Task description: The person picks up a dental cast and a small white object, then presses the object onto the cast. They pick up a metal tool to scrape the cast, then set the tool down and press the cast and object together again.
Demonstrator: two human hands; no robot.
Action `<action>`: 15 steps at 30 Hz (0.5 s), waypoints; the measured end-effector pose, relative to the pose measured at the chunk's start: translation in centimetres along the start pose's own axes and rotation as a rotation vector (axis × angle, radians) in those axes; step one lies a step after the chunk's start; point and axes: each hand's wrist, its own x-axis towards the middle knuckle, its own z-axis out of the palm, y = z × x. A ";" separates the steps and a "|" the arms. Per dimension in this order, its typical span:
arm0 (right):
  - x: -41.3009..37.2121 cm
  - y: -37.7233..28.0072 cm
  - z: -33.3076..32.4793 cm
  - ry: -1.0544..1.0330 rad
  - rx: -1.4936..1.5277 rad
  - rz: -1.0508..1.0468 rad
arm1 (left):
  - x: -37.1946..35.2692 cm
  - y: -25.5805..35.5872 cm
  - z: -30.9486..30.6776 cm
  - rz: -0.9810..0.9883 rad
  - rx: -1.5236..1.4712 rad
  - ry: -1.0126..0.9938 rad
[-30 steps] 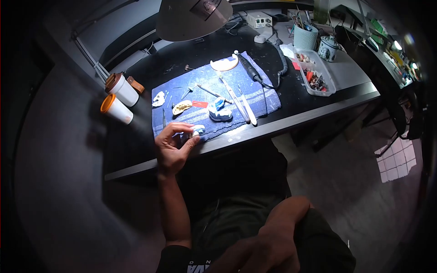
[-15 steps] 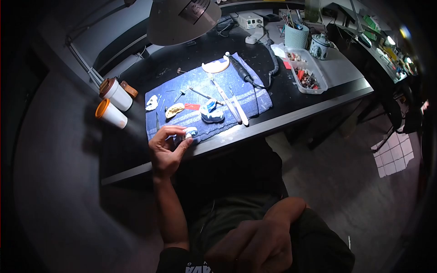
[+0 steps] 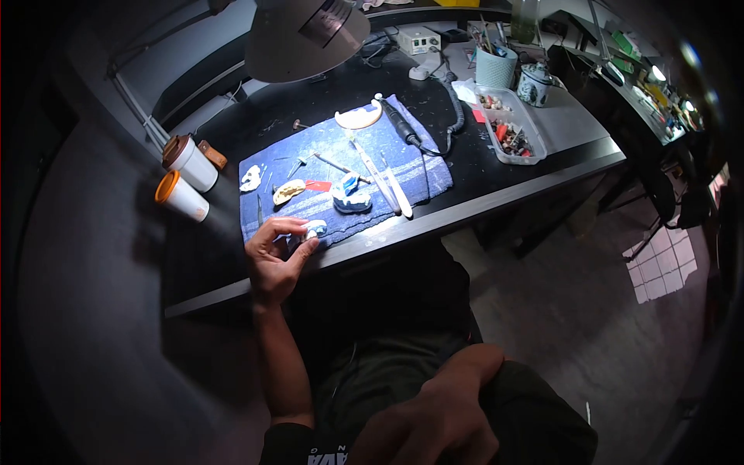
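Note:
My left hand [image 3: 277,260] is at the front edge of a blue towel [image 3: 267,159], thumb and fingers pinched on a small white and blue dental piece [image 3: 315,228]. To its right rests a dental model [image 3: 353,200], dark blue and white. Behind the hand lie a yellowish dental model [image 3: 289,192] and a red slip [image 3: 318,186]. Two slim tools, one a white-handled tool [image 3: 398,190], lie on the towel beside the blue model. My right hand [image 3: 434,426] is low in front of my body, dark and close to the camera; its fingertips are hidden.
A lamp shade [image 3: 306,39] hangs over the bench. Left stand a white cup with a brown lid [image 3: 194,164] and one with an orange lid [image 3: 184,198]. A black handpiece [image 3: 400,122] lies at the towel's back right, near a plastic box [image 3: 527,156] of small bits.
The whole view has shifted slightly, so the bench appears a little further left. My left hand keeps its pinch on the dental piece. My right hand has turned slightly, low near my body.

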 end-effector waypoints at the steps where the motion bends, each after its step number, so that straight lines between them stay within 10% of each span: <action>1: 0.3 0.0 -0.1 -0.022 0.045 0.013 | 0.0 0.1 0.0 -0.004 -0.005 -0.005; 15: -0.6 0.8 -0.8 -0.227 0.042 0.142 | -0.2 0.1 -0.2 -0.010 -0.015 -0.017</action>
